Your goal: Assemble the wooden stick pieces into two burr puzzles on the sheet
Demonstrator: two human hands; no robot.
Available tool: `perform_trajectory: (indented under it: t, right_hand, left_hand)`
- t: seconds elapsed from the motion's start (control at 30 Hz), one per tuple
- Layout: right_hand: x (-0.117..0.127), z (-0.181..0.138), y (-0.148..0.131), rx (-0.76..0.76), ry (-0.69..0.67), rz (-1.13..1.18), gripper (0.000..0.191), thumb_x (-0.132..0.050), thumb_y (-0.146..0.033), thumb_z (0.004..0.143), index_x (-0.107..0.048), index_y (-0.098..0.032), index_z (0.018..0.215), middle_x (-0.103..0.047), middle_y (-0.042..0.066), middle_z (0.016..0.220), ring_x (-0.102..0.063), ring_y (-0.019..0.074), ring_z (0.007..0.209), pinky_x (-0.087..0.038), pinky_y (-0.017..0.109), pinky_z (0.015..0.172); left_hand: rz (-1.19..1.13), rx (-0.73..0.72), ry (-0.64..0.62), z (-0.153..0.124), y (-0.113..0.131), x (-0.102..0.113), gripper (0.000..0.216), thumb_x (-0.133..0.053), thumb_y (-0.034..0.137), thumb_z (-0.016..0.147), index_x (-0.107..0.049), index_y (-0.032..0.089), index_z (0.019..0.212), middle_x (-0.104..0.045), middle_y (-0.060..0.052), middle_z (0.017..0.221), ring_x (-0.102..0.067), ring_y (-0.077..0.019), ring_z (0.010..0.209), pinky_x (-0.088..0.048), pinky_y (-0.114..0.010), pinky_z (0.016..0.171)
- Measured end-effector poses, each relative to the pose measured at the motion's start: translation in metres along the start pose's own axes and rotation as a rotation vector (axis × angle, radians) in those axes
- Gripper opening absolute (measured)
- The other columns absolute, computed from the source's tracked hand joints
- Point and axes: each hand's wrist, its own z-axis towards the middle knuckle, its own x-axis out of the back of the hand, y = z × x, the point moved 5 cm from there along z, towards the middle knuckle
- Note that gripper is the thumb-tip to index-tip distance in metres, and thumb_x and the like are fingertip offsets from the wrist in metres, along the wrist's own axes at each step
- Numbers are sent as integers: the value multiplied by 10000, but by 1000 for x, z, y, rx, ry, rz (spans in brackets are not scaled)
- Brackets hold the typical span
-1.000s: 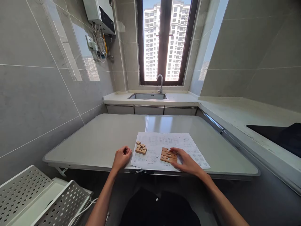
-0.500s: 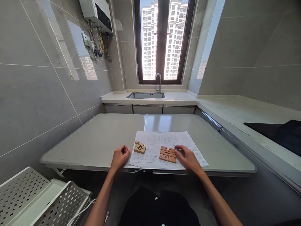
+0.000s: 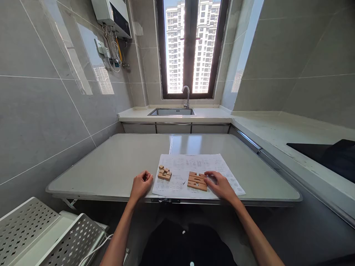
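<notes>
My left hand (image 3: 141,183) rests at the table's front edge, left of a printed sheet (image 3: 180,162), curled into a loose fist with nothing visible in it. On the sheet's left part lies a cluster of small light wooden blocks (image 3: 164,175), some stacked. Right of the middle, several notched wooden puzzle pieces (image 3: 196,181) lie side by side, with gaps at their notches. My right hand (image 3: 220,184) is at their right ends, thumb and forefinger closed on the end of an upper piece. The other fingers are partly hidden.
The sheet lies on a pale folding table (image 3: 133,147). Beyond stand a counter with a sink (image 3: 172,112) and faucet (image 3: 187,96). A perforated white rack (image 3: 74,236) with a white cable is at lower left. A dark object (image 3: 340,157) lies on the right counter.
The view has shifted very slightly. Both hands and the wooden pieces stay essentially in place.
</notes>
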Motion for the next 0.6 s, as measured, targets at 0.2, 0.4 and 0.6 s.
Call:
perform_trajectory:
  t: [0.2,0.4,0.6]
  right_hand:
    - [-3,1,4,6,3,-22,329,-570,-411,923,-683,-228,1171,-707,99,1186,-659,270,1101,-518,442,992]
    - [1,1,-5,31,7,-14,310,-576,-418,934,-689,-238,1159,-708,88,1186,-647,267,1112,-505,433,997]
    - [4,0,-18,117,-29,-7,263,-603,-416,934,-712,-270,1125,-684,72,1219,-614,271,1180,-454,434,1065]
  left_hand:
    - [4,-18,44,0,2,-1,299,-546,367,809,-376,220,613,-390,66,580,-390,-107,566,-331,-231,590]
    - [47,-233,0,-29,46,-32,301,-507,332,908,-392,226,651,-397,56,586,-400,-120,547,-357,-243,593]
    - [115,-478,-359,-55,96,-92,123,-563,343,936,-569,221,924,-618,-39,895,-587,-188,767,-449,-286,698]
